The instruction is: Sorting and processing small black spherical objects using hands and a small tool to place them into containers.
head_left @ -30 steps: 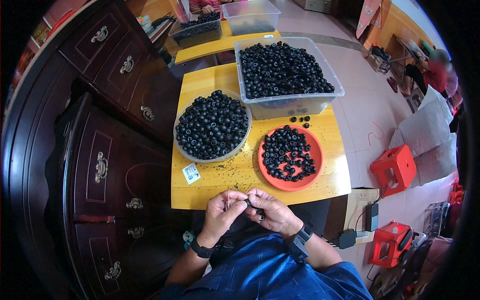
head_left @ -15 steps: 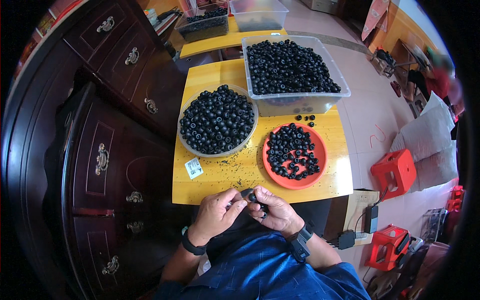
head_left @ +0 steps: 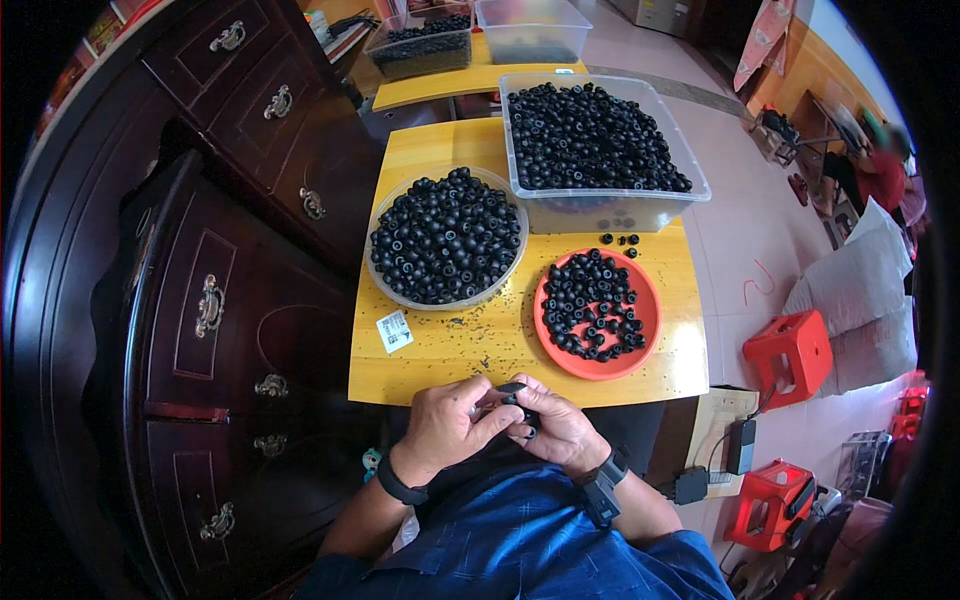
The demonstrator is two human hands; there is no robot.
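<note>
Head view: small round black plastic-looking beads, slight sheen, hole visible on 1, held in curled R hand nr yellow wooden table; L hand fingers bunched alongside, can't tell hold.

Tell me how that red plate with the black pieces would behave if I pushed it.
The red plate looks like smooth plastic, so it would probably slide across the yellow table. Its rounded black pieces lie loose with gaps between them, so some may roll. The raised rim should hold most in.
</note>
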